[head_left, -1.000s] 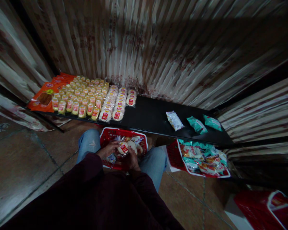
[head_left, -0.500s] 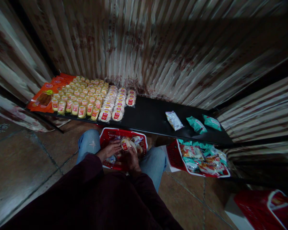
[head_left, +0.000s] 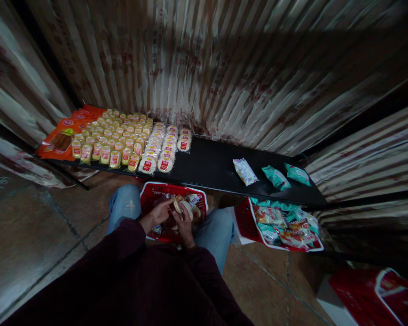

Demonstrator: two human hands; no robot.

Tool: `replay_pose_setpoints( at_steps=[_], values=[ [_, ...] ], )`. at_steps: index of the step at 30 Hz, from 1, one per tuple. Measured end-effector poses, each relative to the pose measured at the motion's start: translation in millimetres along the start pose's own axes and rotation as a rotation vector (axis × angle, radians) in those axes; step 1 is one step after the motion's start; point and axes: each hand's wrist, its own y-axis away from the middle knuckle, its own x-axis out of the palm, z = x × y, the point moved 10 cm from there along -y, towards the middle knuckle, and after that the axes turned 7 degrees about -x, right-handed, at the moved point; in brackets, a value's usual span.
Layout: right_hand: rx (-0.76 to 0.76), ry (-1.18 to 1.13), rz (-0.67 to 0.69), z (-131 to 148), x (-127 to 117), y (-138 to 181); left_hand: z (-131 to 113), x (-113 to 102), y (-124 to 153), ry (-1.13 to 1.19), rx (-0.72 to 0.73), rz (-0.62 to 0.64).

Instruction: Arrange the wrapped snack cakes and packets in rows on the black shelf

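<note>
Above the red basket (head_left: 204, 194) between my knees, both hands hold plastic-wrapped round cakes. My left hand (head_left: 161, 211) has its fingertips against the left edge of one wrapped round cake (head_left: 177, 205), which is turned nearly edge-on. My right hand (head_left: 184, 225) is closed round it from below and also touches a second pale wrapped round cake (head_left: 187, 209). Under the hands, the basket contains more packets, partly hidden. On the black shelf (head_left: 207, 158) ahead, similar wrapped round cakes (head_left: 165, 158) stand in rows, the rightmost row being short.
Yellow wrapped cakes (head_left: 114, 140) and orange packets (head_left: 63, 136) occupy the shelf's left part. A white packet (head_left: 245, 171) and green packets (head_left: 276, 177) lie on its right. Another red basket (head_left: 243, 224), full of snack packets, stands right of my knee; a further red basket (head_left: 357, 290) is lower right.
My hands have tilted the wrapped round cake from label-facing to nearly edge-on, raising it slightly. My right hand has moved up a little. Things on the shelf stay put.
</note>
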Motion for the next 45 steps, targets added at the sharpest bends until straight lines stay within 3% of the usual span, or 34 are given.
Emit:
replay_pose_setpoints(
  at_steps=[10,15,22,31,37,45],
  values=[
    [-0.261,0.284,0.115,41.7,12.8,12.1,-7.7,2.6,5.5,0.092,0.073,-0.062],
    [-0.343,0.296,0.003,51.3,-0.2,8.1,-11.6,4.4,5.0,0.091,0.088,-0.074],
    [-0.271,0.457,-0.063,46.0,-9.8,2.5,-8.2,10.7,3.5,0.114,0.054,-0.035],
    [-0.501,0.895,-0.025,73.2,-0.9,5.9,-4.8,35.1,6.1,0.245,0.008,0.116],
    [-0.550,0.874,-0.019,67.4,0.5,7.7,-0.3,36.2,1.3,0.290,-0.026,0.131],
    [-0.450,0.763,0.015,64.6,6.2,7.5,-0.3,31.9,-1.0,0.212,0.017,0.071]
  ],
)
